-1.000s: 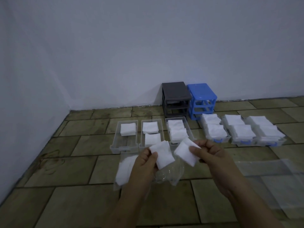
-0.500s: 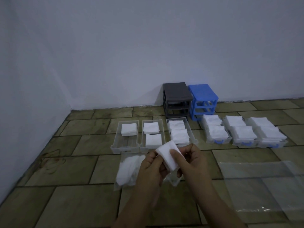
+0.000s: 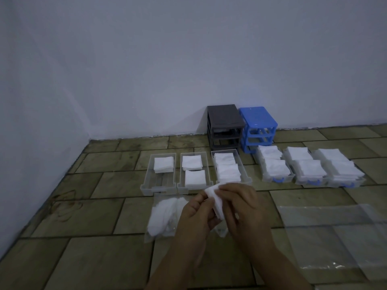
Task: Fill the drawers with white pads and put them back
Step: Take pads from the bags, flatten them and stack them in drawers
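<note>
Clearly, with both the left hand (image 3: 195,214) and right hand (image 3: 240,208) pinching one white pad (image 3: 215,200), layers could stick together and overfill the leftmost clear drawer (image 3: 146,186).

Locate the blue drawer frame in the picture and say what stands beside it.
In the head view, the blue drawer frame stands right of centre against the wall, on the floor, with the grey drawer frame at its left side.
</note>
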